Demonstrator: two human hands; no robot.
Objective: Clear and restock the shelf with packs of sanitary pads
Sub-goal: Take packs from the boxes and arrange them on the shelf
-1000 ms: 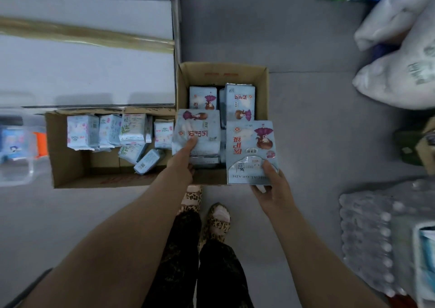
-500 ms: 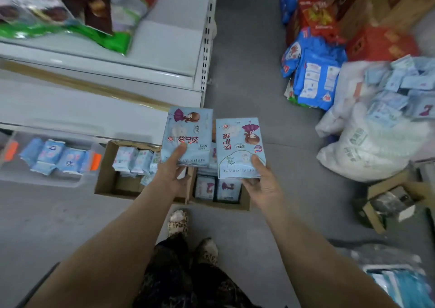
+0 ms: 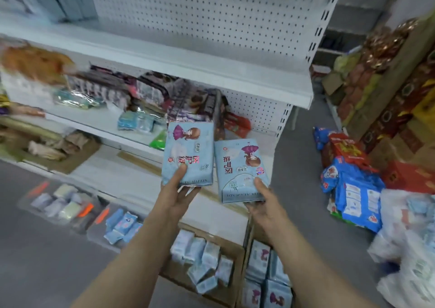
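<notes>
Before the shelf [image 3: 211,72], the left hand [image 3: 179,197] pinched the left pack [image 3: 188,154] between thumb and fingers [image 3: 188,191]; the right hand [image 3: 261,204] pinched the right pack [image 3: 240,171] likewise, just beside it; nearer, cardboard boxes [image 3: 233,246] held more packs.

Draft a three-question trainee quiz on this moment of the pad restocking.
1. True or false: the left hand and the right hand each hold one pack.
2. Where do the boxes with more packs stand? A) on the floor below the hands B) on the top shelf C) on a cart
3. Fill in: the left pack is held ___ in the view than the right pack.
Key: 1 true; 2 A; 3 higher.
</notes>
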